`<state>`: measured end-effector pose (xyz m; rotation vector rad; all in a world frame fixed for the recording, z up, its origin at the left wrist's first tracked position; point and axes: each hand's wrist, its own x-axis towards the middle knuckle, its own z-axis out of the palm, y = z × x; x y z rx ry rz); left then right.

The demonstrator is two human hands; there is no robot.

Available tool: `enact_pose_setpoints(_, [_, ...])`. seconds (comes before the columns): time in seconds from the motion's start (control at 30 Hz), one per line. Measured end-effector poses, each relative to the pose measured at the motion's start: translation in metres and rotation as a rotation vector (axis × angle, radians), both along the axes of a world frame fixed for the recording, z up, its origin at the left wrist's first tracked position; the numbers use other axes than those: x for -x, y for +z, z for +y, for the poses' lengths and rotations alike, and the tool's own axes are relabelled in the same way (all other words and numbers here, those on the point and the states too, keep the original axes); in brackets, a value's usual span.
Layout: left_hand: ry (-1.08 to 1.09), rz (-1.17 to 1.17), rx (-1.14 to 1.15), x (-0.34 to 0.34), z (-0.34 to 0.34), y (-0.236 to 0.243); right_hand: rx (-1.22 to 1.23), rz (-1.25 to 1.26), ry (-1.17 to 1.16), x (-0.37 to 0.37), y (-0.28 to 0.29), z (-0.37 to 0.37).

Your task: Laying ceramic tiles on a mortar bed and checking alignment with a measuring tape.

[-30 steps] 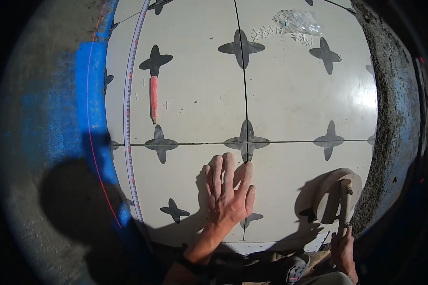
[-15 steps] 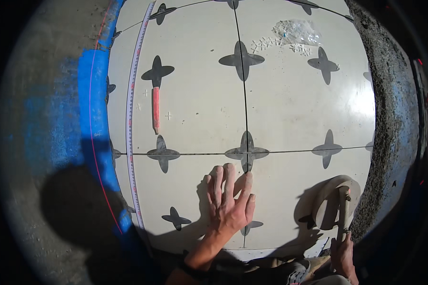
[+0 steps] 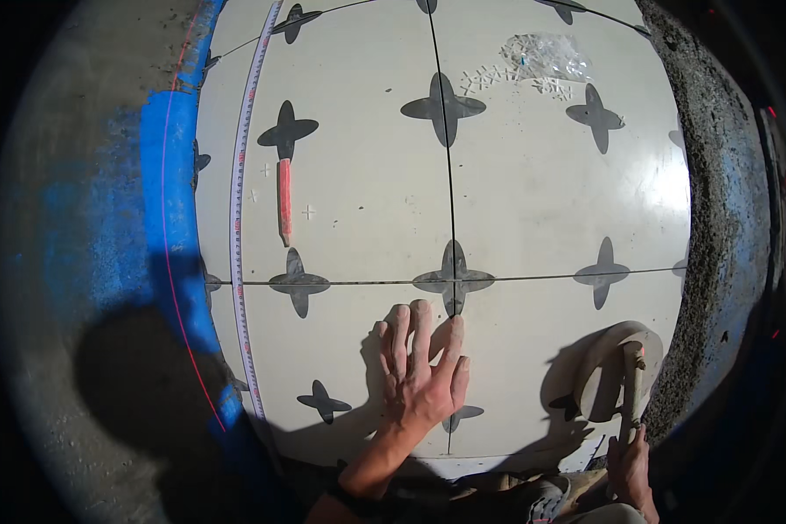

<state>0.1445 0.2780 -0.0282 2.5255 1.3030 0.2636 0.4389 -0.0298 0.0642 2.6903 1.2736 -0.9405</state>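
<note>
My left hand [image 3: 421, 384] lies flat with its fingers spread on a cream floor tile [image 3: 515, 349], just below a dark four-petal motif [image 3: 453, 279] where two joints cross. Nothing is in it. At the lower right my right hand [image 3: 633, 472] is closed round the lower end of a bar-like handle [image 3: 630, 393]. This handle belongs to a beige tool with a broad round head [image 3: 596, 367], whose exact kind I cannot make out. The head is over the tile near its right edge and throws a shadow to the left.
A tape measure [image 3: 237, 201] runs along the tiles' left side, beside a red carpenter's pencil [image 3: 285, 201] and loose cross spacers [image 3: 308, 211]. Farther off lies a clear plastic bag [image 3: 546, 57] with scattered spacers. Blue-painted floor [image 3: 168, 175] borders the left, rough dark mortar [image 3: 703, 175] the right.
The view has shifted very slightly. Both hands and the round-headed tool keep their places.
</note>
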Motion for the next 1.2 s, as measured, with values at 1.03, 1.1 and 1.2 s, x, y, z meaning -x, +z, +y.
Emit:
enact_pose_setpoints(1.03, [-0.148,-0.076,-0.082,0.022,-0.039,-0.001,-0.162,0.166,-0.114,0.003,-0.001,0.016])
enact_pose_setpoints(1.1, [-0.163,-0.079,-0.085,0.030,-0.057,0.002,-0.218,0.058,-0.020,-0.005,-0.015,0.004])
enact_pose_setpoints(1.2, [-0.212,-0.018,-0.021,0.060,-0.084,0.012,-0.274,0.017,0.004,-0.001,-0.013,-0.003])
